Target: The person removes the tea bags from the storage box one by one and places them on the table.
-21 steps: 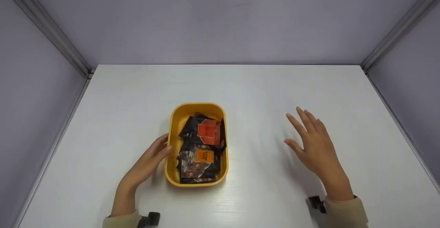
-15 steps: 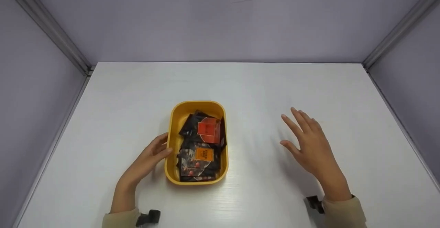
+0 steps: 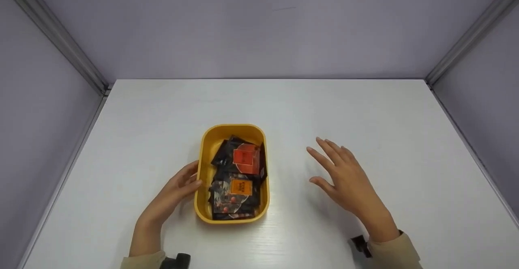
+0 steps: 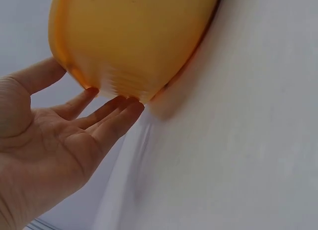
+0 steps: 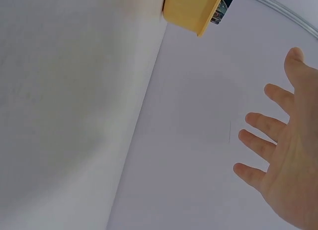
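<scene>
A yellow tub (image 3: 206, 173) sits upright on the white table (image 3: 365, 119), a little nearer the left edge than the right and well apart from the far edge, its long sides running toward that edge. Dark sachets lie overlapping inside: one with a red label (image 3: 246, 158) toward the tub's far end, one with an orange label (image 3: 241, 187) toward its near end, and another dark packet (image 3: 263, 164) leaning along the right wall. From here I can't read the print. The person's left hand (image 3: 172, 190) touches the tub's left side, its fingers loosely extended against the outer wall and the thumb at the rim, touching rather than grasping. To the right of the tub and apart from it, the right hand (image 3: 344, 181) hangs above the table, fingers released and spread, holding nothing, with a soft shadow on the white surface beneath. Both arms come in over the near side in beige sleeves (image 3: 395, 254), a small black device (image 3: 360, 245) at each wrist. Beyond the table's far edge rises a pale lilac wall (image 3: 259, 37), and grey metal posts (image 3: 52, 29) stand by both far corners.
</scene>
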